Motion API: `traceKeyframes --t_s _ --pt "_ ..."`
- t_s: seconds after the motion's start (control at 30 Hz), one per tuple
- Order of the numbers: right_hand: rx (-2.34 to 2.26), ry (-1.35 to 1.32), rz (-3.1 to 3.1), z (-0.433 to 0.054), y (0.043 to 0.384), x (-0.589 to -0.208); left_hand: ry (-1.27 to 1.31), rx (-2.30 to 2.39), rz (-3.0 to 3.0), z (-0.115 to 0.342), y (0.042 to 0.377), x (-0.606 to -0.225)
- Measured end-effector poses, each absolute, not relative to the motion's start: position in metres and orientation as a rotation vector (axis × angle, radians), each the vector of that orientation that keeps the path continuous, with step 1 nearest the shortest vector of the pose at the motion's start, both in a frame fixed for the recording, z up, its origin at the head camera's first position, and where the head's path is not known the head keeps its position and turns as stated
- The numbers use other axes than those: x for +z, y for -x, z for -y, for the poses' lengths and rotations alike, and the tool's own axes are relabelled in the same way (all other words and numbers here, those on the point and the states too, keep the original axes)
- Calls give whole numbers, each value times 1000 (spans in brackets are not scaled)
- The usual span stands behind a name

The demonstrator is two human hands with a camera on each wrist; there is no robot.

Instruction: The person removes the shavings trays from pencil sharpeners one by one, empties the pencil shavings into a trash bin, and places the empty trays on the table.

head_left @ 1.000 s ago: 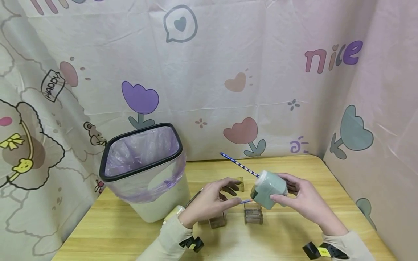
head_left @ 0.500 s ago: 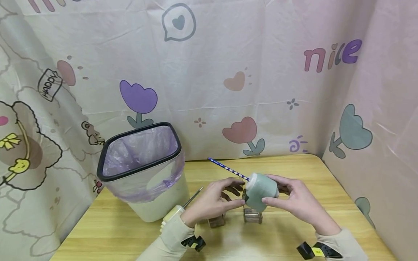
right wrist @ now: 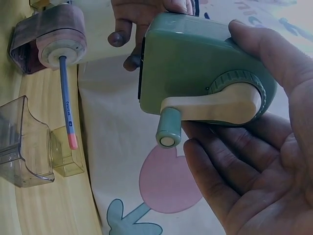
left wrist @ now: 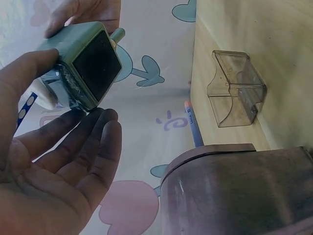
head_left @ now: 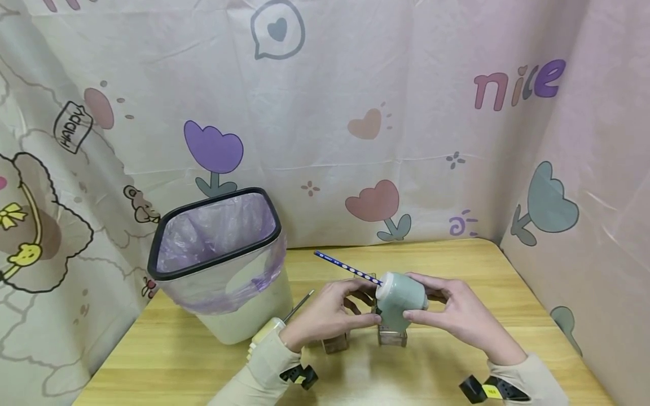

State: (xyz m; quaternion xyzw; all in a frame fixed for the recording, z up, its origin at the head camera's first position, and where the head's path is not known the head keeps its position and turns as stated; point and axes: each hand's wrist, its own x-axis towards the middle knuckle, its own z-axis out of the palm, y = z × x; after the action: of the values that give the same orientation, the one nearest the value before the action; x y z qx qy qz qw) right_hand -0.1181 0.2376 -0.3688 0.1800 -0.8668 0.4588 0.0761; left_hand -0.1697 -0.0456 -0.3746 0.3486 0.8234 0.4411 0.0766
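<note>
A green hand-crank pencil sharpener [head_left: 403, 299] is held above the table, tilted, with a blue dotted pencil [head_left: 345, 266] sticking out of its white front. My right hand [head_left: 459, 316] grips its rear end, thumb on one side and fingers on the other. The crank [right wrist: 210, 105] shows in the right wrist view. My left hand [head_left: 337, 307] holds the front edge between thumb and fingertips. One face of the sharpener has a dark square opening [left wrist: 98, 68]. A purplish sharpener [right wrist: 51, 24] stands on the table with a pink-tipped blue pencil [right wrist: 66, 103] in it.
A smoky clear drawer [head_left: 392, 337] and a yellowish clear drawer [right wrist: 68, 159] lie on the table. At the left stands a bin [head_left: 254, 316] with a purple liner. A pale-handled tool [head_left: 269, 330] with a thin metal shaft lies beside it. A printed curtain hangs behind.
The right hand has brought the green sharpener left, with its pencil. The left thumb and fingers, apart from it earlier, now meet its front edge.
</note>
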Motion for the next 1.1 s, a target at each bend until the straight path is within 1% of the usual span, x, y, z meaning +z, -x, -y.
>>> traceKeyframes --t_s 0.4,0.8,1.1 --pt "1417 -520 2635 -233 115 -368 -992 1321 -2461 44 166 -374" --pt "1443 -566 2631 -231 115 -367 -1049 1302 -2515 46 164 -375" --pt "1432 -596 2638 -229 115 -365 -987 1307 -2520 50 161 -375"
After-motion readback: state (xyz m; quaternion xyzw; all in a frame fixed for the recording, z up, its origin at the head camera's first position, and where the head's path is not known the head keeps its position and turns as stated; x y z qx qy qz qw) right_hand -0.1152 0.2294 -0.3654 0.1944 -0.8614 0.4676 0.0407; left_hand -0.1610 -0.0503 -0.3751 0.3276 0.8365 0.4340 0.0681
